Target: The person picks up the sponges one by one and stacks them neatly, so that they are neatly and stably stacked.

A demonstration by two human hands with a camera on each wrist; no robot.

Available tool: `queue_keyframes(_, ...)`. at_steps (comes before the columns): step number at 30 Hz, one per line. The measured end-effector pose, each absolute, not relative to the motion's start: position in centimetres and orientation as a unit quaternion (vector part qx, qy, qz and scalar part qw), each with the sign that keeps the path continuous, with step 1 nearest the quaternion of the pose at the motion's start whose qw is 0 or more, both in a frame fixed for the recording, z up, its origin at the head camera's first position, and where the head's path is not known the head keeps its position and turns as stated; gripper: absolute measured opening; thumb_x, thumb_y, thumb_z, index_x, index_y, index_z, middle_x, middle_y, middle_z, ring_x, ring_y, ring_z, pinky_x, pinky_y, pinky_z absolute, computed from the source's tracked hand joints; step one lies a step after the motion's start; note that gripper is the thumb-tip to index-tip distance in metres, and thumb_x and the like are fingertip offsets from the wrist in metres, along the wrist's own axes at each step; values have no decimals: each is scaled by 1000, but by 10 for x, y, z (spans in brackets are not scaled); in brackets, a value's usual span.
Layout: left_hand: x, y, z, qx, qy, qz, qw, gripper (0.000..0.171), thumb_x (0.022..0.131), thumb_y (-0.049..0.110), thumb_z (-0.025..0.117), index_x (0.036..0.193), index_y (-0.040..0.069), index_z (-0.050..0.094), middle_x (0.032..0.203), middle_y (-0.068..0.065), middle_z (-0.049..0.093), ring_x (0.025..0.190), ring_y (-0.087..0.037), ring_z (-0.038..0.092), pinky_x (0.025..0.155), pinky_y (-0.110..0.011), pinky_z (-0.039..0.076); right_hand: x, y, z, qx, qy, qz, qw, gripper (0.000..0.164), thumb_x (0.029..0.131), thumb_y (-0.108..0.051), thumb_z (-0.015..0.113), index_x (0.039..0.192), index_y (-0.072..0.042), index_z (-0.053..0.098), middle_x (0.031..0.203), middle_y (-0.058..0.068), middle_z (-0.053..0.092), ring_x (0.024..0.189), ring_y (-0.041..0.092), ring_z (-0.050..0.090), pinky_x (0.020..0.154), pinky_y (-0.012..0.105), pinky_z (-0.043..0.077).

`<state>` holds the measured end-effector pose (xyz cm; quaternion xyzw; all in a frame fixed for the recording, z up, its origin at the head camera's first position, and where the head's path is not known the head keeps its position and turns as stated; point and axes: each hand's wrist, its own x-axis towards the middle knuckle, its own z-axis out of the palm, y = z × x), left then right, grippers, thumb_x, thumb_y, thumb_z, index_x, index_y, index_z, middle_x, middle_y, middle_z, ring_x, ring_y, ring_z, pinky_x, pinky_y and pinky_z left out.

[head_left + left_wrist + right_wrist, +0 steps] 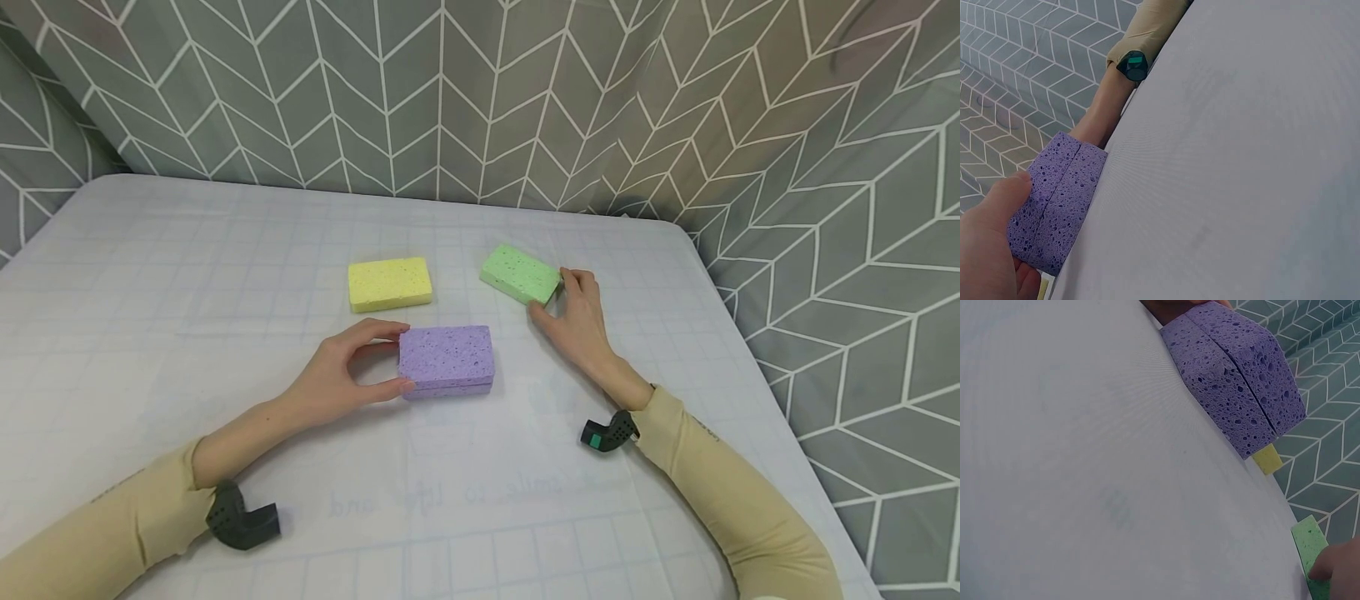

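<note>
Two purple sponges (446,358), one stacked on the other, lie at the middle of the table. My left hand (330,379) grips the stack from its left end, thumb at the near side and fingers at the far side. In the left wrist view a seam runs between the two purple sponges (1060,200). Farther right, a green sponge (519,273) lies at an angle. My right hand (581,325) holds its right end between thumb and fingers. The right wrist view catches the thumb against the green sponge (1310,540).
A yellow sponge (390,284) lies behind the purple stack, left of the green one. A white cloth with faint grid lines covers the table (187,275). Grey patterned curtains (465,100) hang along the back and right edges. Each wrist wears a black camera (609,432).
</note>
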<state>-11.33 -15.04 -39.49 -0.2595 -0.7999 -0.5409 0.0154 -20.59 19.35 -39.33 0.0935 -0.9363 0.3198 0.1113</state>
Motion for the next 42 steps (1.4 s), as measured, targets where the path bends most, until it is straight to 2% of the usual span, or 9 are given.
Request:
queue_keyframes(27, -113, -151, -395, -255, -805, -535, 13, 66, 75, 16, 89, 134, 16, 59, 131, 4, 62, 116, -8, 62, 106, -26, 49, -205, 192, -391, 105, -937, 315, 108, 70, 90, -27, 69, 141, 12, 43, 136, 25, 42, 126, 36, 43, 108, 48, 41)
queue_keyframes(42, -114, -151, -396, -262, -798, -543, 17, 65, 75, 15, 89, 134, 16, 59, 130, 4, 62, 116, -8, 63, 106, -29, 49, -205, 193, -393, 102, -936, 315, 118, 69, 88, -32, 71, 139, 10, 46, 135, 24, 45, 126, 36, 44, 109, 48, 41)
